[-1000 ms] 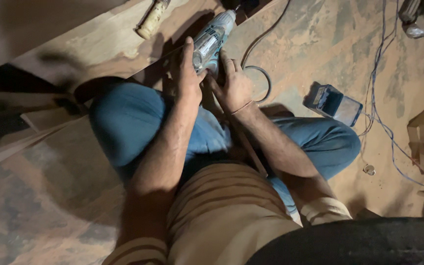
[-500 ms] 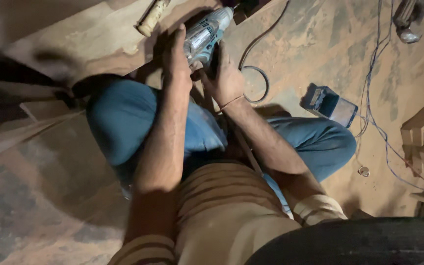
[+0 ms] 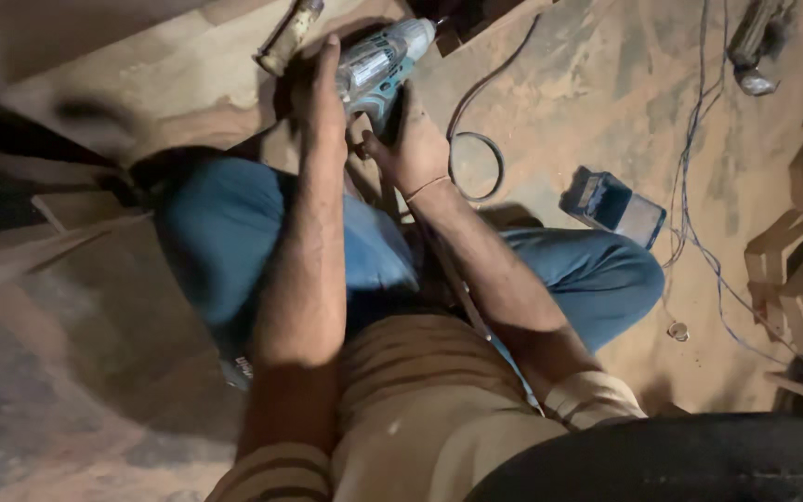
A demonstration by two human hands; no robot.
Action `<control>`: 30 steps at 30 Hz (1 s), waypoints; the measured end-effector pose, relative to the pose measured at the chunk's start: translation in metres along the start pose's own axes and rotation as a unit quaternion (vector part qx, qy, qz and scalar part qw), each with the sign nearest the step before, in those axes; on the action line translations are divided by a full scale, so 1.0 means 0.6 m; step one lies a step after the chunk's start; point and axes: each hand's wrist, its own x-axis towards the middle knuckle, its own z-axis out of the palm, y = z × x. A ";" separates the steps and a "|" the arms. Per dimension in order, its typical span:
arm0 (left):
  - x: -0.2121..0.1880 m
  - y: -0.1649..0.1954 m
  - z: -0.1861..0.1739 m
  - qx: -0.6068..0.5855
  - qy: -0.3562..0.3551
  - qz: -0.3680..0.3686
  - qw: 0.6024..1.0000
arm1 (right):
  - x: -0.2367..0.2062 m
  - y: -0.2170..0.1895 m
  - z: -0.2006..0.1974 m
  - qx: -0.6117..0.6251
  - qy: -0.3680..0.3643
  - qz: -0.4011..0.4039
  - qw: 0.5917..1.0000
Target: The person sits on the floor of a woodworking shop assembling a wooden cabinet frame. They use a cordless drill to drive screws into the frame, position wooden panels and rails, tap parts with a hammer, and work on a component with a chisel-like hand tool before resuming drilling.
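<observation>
— What has shifted since a second ago?

— The power drill [image 3: 383,67] has tipped further away from the worker and sits nearer the top of the view; both hands went with it.

— How is it held?

— The right hand [image 3: 413,141] is clenched round the drill's handle from below. The left hand [image 3: 320,93] lies flat along its grey and teal body, fingers stretched, pressing rather than gripping.

— And around it?

— The tool is above the worker's bent knees in blue jeans [image 3: 234,242], over a dusty wooden board [image 3: 141,93]. A black cable [image 3: 476,149] loops beside the right wrist; a small blue box [image 3: 613,206] lies on the floor nearby.
</observation>
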 end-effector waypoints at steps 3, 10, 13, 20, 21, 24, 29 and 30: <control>0.002 0.000 -0.002 -0.018 -0.014 0.013 1.000 | 0.000 -0.005 -0.002 -0.007 -0.055 0.078 0.995; 0.002 0.007 -0.003 -0.036 -0.020 -0.004 0.999 | -0.001 -0.005 0.004 0.006 -0.043 0.063 0.997; 0.002 0.008 -0.002 -0.023 -0.005 0.016 1.000 | -0.002 -0.002 0.010 0.015 -0.030 0.031 0.999; -0.005 0.011 -0.001 -0.031 0.018 -0.011 0.999 | -0.005 -0.004 0.010 0.012 -0.026 0.020 0.999; -0.007 0.012 -0.001 -0.028 0.016 -0.012 0.999 | -0.006 -0.005 0.007 0.013 -0.023 0.015 1.000; -0.011 0.016 0.003 -0.012 0.038 0.015 0.999 | -0.006 -0.011 0.001 0.023 -0.051 0.056 0.997; -0.019 0.019 0.006 -0.051 0.033 0.004 0.998 | -0.008 -0.011 -0.002 0.010 -0.042 0.056 0.998; -0.020 0.021 0.006 -0.042 0.040 0.000 0.998 | -0.008 -0.010 0.000 0.011 -0.045 0.061 0.997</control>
